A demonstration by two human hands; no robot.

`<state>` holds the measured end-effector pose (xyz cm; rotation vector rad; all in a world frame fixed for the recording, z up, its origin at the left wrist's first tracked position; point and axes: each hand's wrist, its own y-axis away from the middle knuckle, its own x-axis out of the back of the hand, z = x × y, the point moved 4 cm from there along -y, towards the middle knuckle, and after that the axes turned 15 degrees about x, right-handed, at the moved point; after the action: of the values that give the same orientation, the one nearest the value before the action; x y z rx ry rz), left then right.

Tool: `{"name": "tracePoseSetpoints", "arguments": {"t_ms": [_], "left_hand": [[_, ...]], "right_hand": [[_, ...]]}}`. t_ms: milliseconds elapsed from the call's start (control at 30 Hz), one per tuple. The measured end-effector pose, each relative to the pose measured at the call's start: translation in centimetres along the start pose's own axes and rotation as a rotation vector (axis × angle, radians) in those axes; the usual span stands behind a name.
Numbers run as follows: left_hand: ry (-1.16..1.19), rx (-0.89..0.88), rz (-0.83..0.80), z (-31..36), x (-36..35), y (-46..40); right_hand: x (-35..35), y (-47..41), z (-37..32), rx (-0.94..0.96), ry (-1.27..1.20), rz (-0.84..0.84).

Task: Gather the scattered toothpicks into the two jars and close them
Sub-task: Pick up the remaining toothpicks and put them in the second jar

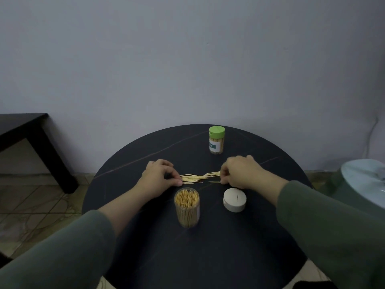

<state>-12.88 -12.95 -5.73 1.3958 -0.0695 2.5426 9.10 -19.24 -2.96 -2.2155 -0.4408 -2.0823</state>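
Several loose toothpicks (198, 177) lie in a low pile on the round black table (158, 247). My left hand (160, 174) has its curled fingers on the pile's left end. My right hand (239, 171) has its curled fingers at the pile's right end. In front of the pile stands an open clear jar (187, 207), packed with upright toothpicks. Its white lid (234, 199) lies on the table to the right, below my right hand. A second jar (216, 142) with a green lid on it stands at the back of the table.
A dark low table (31, 140) stands to the left on the tiled floor. A pale green round object (362, 180) sits close to the table's right edge. A plain wall rises just behind the table.
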Motion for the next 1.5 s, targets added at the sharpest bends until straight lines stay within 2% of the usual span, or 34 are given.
{"name": "tracePoseSetpoints", "arguments": {"t_ms": [200,433,567,767,933,1500], "left_hand": [[-0.133,0.061,0.010,0.7,-0.7,-0.9],[-0.301,-0.182,0.022,2.6,-1.0,-0.9],[-0.417,-0.280,0.047,3.2,-0.8,-0.6],[-0.565,-0.368,0.092,4.3,-1.1,-0.2],[-0.692,-0.452,0.102,4.8,-1.4,0.1],[-0.851,-0.476,0.166,5.4,-1.2,1.3]], "right_hand": [[0.0,-0.8,0.9,0.038,-0.055,0.128],[0.2,-2.0,0.2,0.125,0.093,0.120],[0.1,-2.2,-0.3,0.184,0.313,0.083],[-0.4,-2.1,-0.5,0.168,0.426,0.020],[-0.3,-2.2,-0.4,0.176,0.455,0.015],[0.1,-0.8,-0.4,0.069,0.364,0.156]]}}
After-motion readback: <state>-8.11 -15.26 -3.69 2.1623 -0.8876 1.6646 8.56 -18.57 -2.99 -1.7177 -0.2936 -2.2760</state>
